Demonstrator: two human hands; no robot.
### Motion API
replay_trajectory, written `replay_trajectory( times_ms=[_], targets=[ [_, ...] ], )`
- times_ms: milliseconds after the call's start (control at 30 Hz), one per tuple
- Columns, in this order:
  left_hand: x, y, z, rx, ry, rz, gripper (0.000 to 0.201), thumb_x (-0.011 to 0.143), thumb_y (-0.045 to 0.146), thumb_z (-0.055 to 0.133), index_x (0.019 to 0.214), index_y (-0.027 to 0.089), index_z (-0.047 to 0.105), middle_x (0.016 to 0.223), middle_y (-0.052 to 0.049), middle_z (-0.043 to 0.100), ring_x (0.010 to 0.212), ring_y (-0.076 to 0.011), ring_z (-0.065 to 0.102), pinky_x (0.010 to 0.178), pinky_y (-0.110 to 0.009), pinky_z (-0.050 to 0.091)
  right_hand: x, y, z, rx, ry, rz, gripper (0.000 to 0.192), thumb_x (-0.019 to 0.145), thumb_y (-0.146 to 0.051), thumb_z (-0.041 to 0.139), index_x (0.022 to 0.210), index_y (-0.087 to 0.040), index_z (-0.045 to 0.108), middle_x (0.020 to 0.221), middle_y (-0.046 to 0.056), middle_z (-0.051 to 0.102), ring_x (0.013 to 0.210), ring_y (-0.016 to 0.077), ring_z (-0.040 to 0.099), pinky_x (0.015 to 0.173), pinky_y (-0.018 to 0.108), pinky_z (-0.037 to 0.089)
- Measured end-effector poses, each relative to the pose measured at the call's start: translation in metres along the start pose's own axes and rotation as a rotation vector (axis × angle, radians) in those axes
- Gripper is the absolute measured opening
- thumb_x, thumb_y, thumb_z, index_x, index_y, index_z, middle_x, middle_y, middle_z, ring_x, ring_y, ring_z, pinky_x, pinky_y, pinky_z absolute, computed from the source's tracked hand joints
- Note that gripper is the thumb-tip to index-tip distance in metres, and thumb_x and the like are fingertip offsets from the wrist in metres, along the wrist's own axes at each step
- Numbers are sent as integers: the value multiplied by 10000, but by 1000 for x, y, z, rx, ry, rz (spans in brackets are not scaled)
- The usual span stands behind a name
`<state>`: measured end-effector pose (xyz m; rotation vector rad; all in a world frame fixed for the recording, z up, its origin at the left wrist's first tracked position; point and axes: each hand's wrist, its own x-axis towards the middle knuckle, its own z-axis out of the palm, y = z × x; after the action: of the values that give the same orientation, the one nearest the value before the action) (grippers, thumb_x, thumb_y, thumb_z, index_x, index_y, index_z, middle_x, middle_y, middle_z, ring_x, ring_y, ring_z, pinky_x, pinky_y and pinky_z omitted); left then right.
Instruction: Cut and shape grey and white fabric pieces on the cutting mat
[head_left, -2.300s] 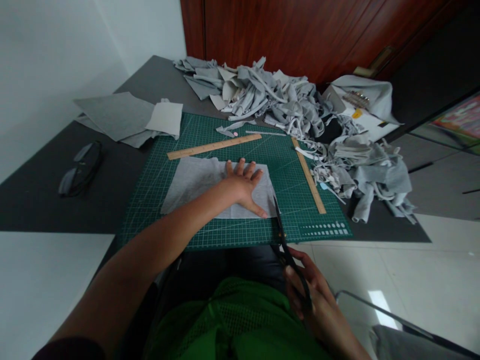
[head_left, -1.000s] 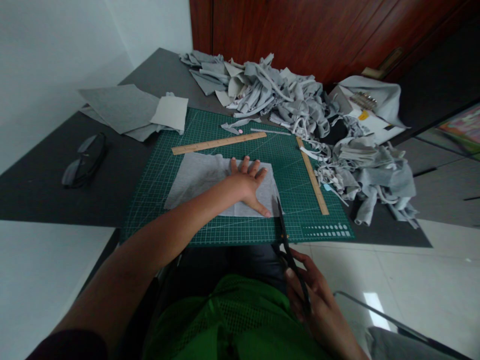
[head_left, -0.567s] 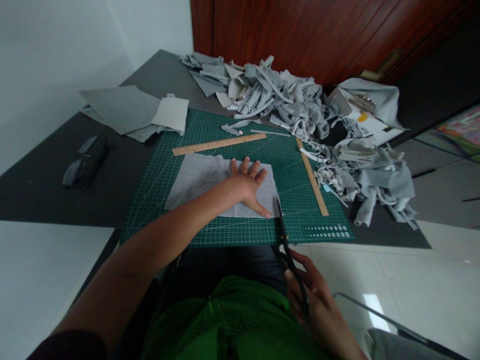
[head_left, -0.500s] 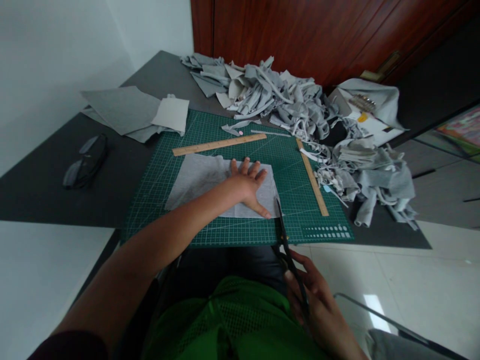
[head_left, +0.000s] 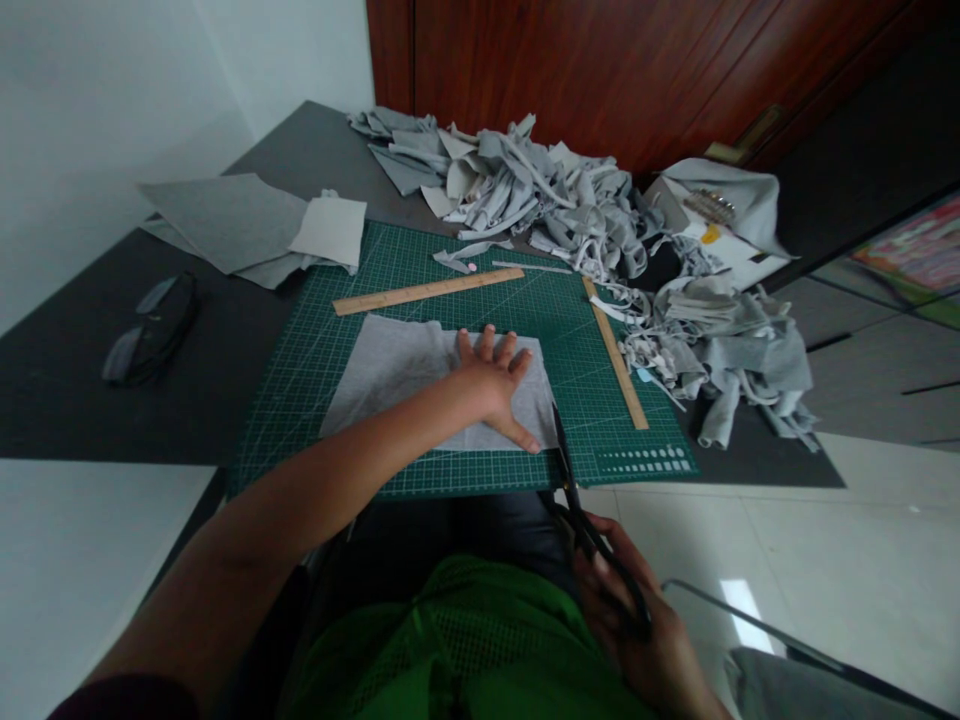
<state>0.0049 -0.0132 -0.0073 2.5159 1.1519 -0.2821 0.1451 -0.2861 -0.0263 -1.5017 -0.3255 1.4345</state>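
Observation:
A piece of light grey fabric (head_left: pixel 397 365) lies on the green cutting mat (head_left: pixel 285 400). My left hand (head_left: pixel 495 385) presses flat on its right part, fingers spread and thumb toward the near edge. Below the mat's front edge, my right hand (head_left: pixel 630 600) grips a pair of black scissors (head_left: pixel 576 515) by the handles. The blades point away from me and meet the fabric's right edge near its close corner. How far the blades are apart is hard to make out.
Two wooden rulers, one lying across (head_left: pixel 427 291) and one slanted at right (head_left: pixel 616 355), rest on the mat. A heap of grey fabric scraps (head_left: pixel 517 180) spreads behind. Eyeglasses (head_left: pixel 146 330) and flat fabric sheets (head_left: pixel 232 220) lie left. A white box (head_left: pixel 739 262) stands back right.
The scissors' handles have turned and spread wider in my right hand, with the blades still at the fabric's right edge. My left hand stays flat on the fabric. The whole view has shifted slightly.

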Motion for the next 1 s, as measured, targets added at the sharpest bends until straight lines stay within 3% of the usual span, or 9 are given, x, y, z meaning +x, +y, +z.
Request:
replay_trajectory(
  times_ms=[233,400,767,1000],
  targets=[
    [-4,2,-4,-14,-14,-2,1514,467,888,791,1694,303,125,1776,-98,-1,1546,-583,-173,1204,-772,-85,14,-7,6,-47,-41,19,615,738,-604,875,1201,-319,587,653,-95,418,480,68,314,439,187,226],
    [-5,3,-6,29,-41,-3,1543,483,922,752,1699,248,84,1770,-112,-42,1547,-576,-185,1190,-793,-87,22,-10,6,-146,-85,-74,590,804,-617,824,1239,-306,574,670,-92,430,479,78,344,406,187,258],
    [-4,2,-5,12,-33,1,1532,471,906,770,1697,288,90,1773,-94,-30,1552,-570,-181,1202,-776,-84,19,-13,11,-258,-65,-117,664,851,-609,787,1359,-295,498,748,-73,507,482,73,370,404,190,301],
    [-4,2,-4,12,-32,0,1530,480,893,783,1699,276,93,1771,-104,-38,1549,-578,-180,1192,-788,-91,15,-13,16,-302,-53,-112,608,864,-647,750,1321,-308,536,717,-67,499,479,87,362,409,210,318]
  ],
)
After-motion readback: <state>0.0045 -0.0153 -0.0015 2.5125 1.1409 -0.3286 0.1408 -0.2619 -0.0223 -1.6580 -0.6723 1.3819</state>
